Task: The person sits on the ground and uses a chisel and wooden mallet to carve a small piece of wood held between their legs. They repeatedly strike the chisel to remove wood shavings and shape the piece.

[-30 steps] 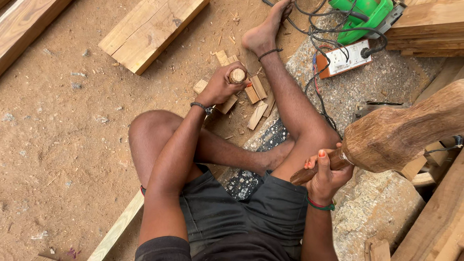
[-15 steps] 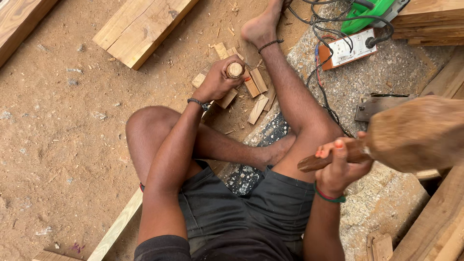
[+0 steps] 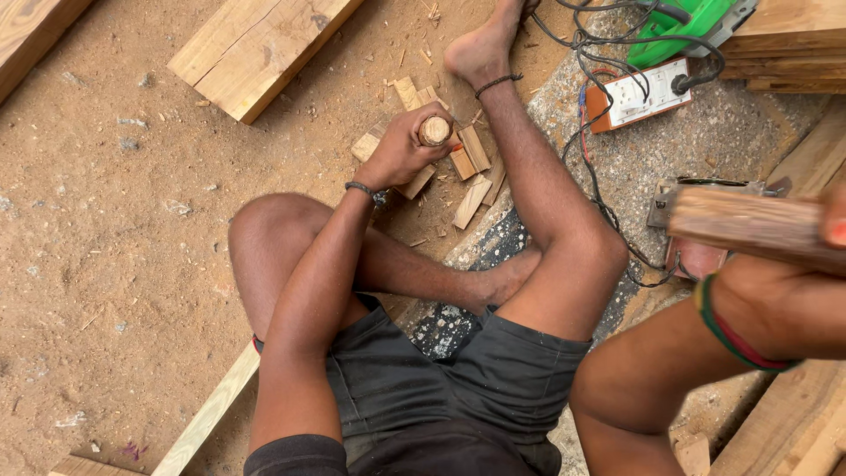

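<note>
Hands apart: left hand clamped around round-topped wooden chisel handle, right hand gripping blurred wooden mallet.

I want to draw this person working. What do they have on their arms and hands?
Both arms are bare, with no gloves on either hand. The left hand has a thin dark band round its wrist. The right hand, mostly cut off at the picture's edge, has a striped green and red band round its wrist. A short dark sleeve shows at the left shoulder.

Round wooden chisel handle stands upright over small woodblocks; blurred wooden mallet raised.
</note>
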